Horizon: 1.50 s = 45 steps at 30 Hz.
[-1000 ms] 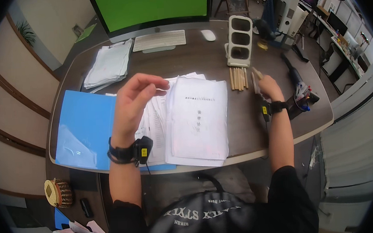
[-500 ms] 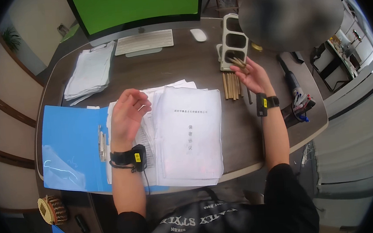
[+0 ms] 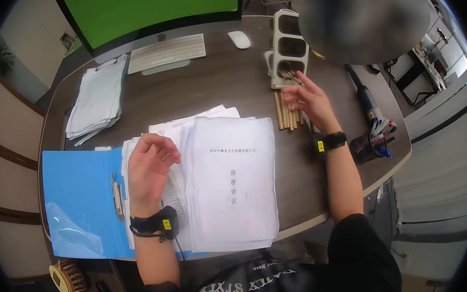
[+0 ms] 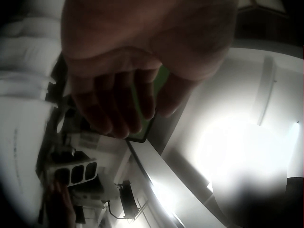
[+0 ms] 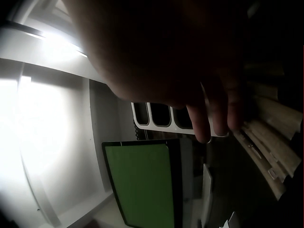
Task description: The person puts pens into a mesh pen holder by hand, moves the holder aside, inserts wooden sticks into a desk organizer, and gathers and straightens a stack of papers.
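Observation:
A cream holder (image 3: 275,82) with three openings stands on the desk, with a few thin wooden sticks (image 3: 289,75) showing in its nearest opening. Just in front of it, several more sticks (image 3: 284,114) lie side by side. Over their right end is the right hand (image 3: 313,105), fingers extended and spread at the holder's near edge, gripping nothing visible. In the right wrist view its fingers hang beside the holder (image 5: 147,124) and the sticks (image 5: 271,149). The left hand (image 3: 149,172) hovers above loose papers, its fingers loosely bent and empty, as the left wrist view also shows.
A printed document stack (image 3: 232,201) lies centre front, beside an open blue folder (image 3: 77,185). Further back are more papers (image 3: 95,99), a keyboard (image 3: 167,53), a mouse (image 3: 240,40) and a monitor. A pen cup (image 3: 362,149) stands at the right edge.
The right hand has gone from the desk sticks up to the holder, and sticks it held now rest in the nearest opening. Its fingers have opened. The left hand has lowered slightly over the papers.

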{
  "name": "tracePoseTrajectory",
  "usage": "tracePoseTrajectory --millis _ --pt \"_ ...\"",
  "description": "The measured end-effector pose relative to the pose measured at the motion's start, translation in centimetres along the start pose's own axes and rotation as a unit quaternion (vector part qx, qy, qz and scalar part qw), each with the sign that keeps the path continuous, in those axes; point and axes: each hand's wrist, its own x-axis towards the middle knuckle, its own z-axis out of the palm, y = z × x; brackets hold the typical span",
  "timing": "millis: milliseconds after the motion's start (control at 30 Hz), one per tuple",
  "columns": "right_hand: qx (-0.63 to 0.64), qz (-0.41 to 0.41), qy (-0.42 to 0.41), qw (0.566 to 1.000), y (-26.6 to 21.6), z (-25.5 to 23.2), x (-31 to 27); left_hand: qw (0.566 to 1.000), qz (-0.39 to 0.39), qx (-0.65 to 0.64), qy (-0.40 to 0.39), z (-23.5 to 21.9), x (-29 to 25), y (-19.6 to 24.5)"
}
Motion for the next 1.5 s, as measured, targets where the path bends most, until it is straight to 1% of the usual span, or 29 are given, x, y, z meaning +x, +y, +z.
tracePoseTrajectory --millis 67,100,167,200,233,267,300,333,367,400,433,500,667,733,767,833,867,900,967,1000,1033,1100,1133,1167,1233,1300,1367,1400,1500 --pt "-0.059 -0.029 0.010 0.998 0.4 -0.3 0.1 1.000 0.002 -0.016 -0.004 0.0 -0.1 0.0" --pt "-0.061 -0.031 0.017 0.998 0.4 -0.7 0.3 1.000 0.010 -0.019 0.003 0.2 -0.1 0.1" --pt "-0.180 -0.051 0.071 0.980 -0.2 -2.0 0.2 1.000 0.012 -0.011 0.021 -0.2 -0.6 0.0" --pt "-0.258 -0.061 0.191 0.945 -0.4 -0.9 -0.1 1.000 0.004 -0.008 0.019 -1.1 -0.6 -0.3" --pt "-0.472 -0.162 0.274 0.822 -0.1 -1.2 -0.5 1.000 0.020 -0.012 -0.010 -1.7 -0.6 -0.6" --pt "-0.549 -0.142 0.322 0.758 -1.1 0.0 -1.6 0.997 0.027 -0.057 0.038 -2.0 -0.7 -0.8" --pt "-0.612 -0.081 0.328 0.715 -2.0 0.9 -2.1 0.997 0.027 -0.054 0.049 -2.6 -0.6 -0.7" --pt "-0.630 -0.019 0.305 0.713 -2.1 0.8 -2.3 0.999 0.027 -0.036 0.007 -1.9 -0.3 -0.3" --pt "-0.655 0.014 0.275 0.703 -1.5 0.2 -2.5 0.998 0.021 -0.050 -0.011 -1.4 -0.1 -0.4" --pt "-0.663 0.014 0.270 0.698 -0.7 0.1 -2.7 0.999 0.021 -0.029 0.010 -1.1 -0.1 -0.1" --pt "-0.662 0.013 0.276 0.696 -0.7 0.1 -2.9 0.999 0.024 -0.003 0.036 -0.9 -0.1 0.1" --pt "-0.671 0.044 0.228 0.705 -0.6 0.2 -2.9 0.999 0.029 0.001 0.034 -0.7 -0.2 0.1" --pt "-0.663 0.077 0.207 0.716 0.2 -0.1 -1.8 0.999 0.030 0.008 0.032 -0.5 -0.2 0.0" --pt "-0.666 0.003 0.274 0.693 0.5 -0.3 -1.5 0.998 0.036 0.017 0.042 -0.4 -0.3 0.1" --pt "-0.670 0.005 0.270 0.692 0.4 -0.5 -1.5 0.998 0.035 0.013 0.047 -0.6 -0.3 0.0" --pt "-0.590 -0.179 0.332 0.714 0.3 -0.6 -1.0 0.998 0.030 0.012 0.061 -1.4 -0.3 -0.1" --pt "-0.544 -0.235 0.347 0.727 0.1 -0.3 -0.8 0.997 0.026 0.012 0.071 -1.5 -0.3 0.0" --pt "-0.546 -0.229 0.340 0.730 -0.1 0.1 -0.9 0.998 0.029 0.014 0.055 -1.5 -0.2 0.1" --pt "-0.454 -0.275 0.350 0.772 -0.7 1.0 -1.0 0.999 0.026 0.014 0.046 -1.6 -0.4 -0.1" --pt "-0.479 -0.327 0.350 0.736 -0.2 0.4 -0.7 0.997 0.039 0.009 0.063 -1.4 -0.2 -0.2" --pt "-0.480 -0.324 0.347 0.738 -0.2 0.6 -0.6 0.995 0.054 0.004 0.080 -1.4 -0.1 -0.3" --pt "-0.345 -0.314 0.316 0.826 -0.4 1.5 -0.7 0.996 0.041 -0.005 0.084 -1.6 -0.1 -0.3" --pt "-0.319 -0.312 0.300 0.843 -0.4 1.9 -0.6 0.996 0.030 -0.015 0.083 -1.6 0.0 -0.4" --pt "-0.319 -0.313 0.300 0.843 -0.4 2.3 -0.6 0.996 0.031 -0.015 0.082 -1.5 0.0 -0.4" --pt "-0.252 -0.256 0.327 0.874 -0.8 3.4 -0.7 0.994 0.009 -0.027 0.109 -1.2 0.1 -0.4" --pt "-0.259 -0.271 0.317 0.871 -1.2 3.4 -0.6 0.993 0.010 -0.024 0.118 -1.1 0.1 -0.3" --pt "-0.217 -0.241 0.307 0.895 -1.9 3.5 -0.4 0.992 -0.008 -0.028 0.126 -1.2 0.2 -0.2" --pt "-0.213 -0.234 0.310 0.897 -2.2 3.6 0.0 0.991 -0.015 -0.030 0.132 -1.2 0.2 -0.2" --pt "-0.240 -0.232 0.324 0.885 -3.3 4.1 1.5 0.990 -0.007 -0.051 0.131 -0.9 0.0 -0.3"
